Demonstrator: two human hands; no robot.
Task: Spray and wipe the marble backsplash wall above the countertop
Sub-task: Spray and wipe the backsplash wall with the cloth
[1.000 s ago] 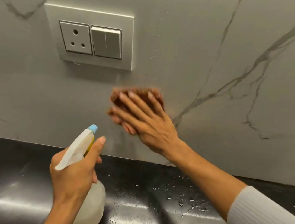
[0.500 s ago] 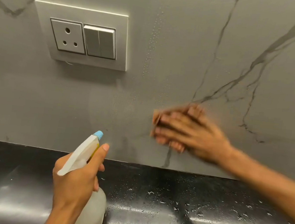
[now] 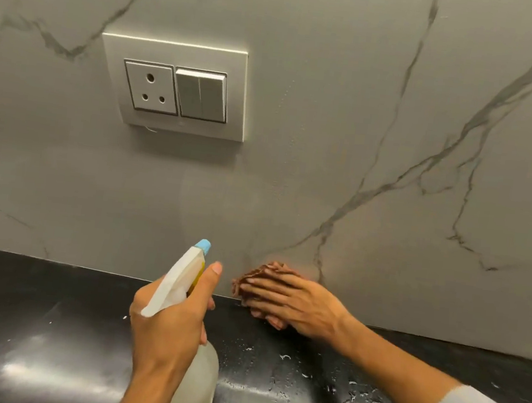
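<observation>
A: Which fixtures are located near the work area?

B: A switch plate (image 3: 175,86) is mounted on the marble backsplash (image 3: 334,109), up and to the left of the wiping zone. A three-pin socket (image 3: 150,87) and a double rocker switch (image 3: 201,94) are carried side by side in it. At the far left edge, part of a second fitting is seen but cannot be identified.

A: How are the hands occupied?

B: The spray bottle (image 3: 181,291) is gripped by the left hand (image 3: 171,320), fingers wrapped around the neck, one finger extended beside the blue nozzle. The nozzle is pointed toward the wall. The right hand (image 3: 293,302) is laid nearly flat, fingers spread, and a crumpled brown cloth (image 3: 259,273) is pressed by it against the backsplash, just above the joint with the countertop (image 3: 30,307).

A: What is the surface condition?

B: Grey veins are traced across the pale marble. The black countertop is glossy; water droplets are scattered beneath the right forearm, and light reflections are shown.
</observation>
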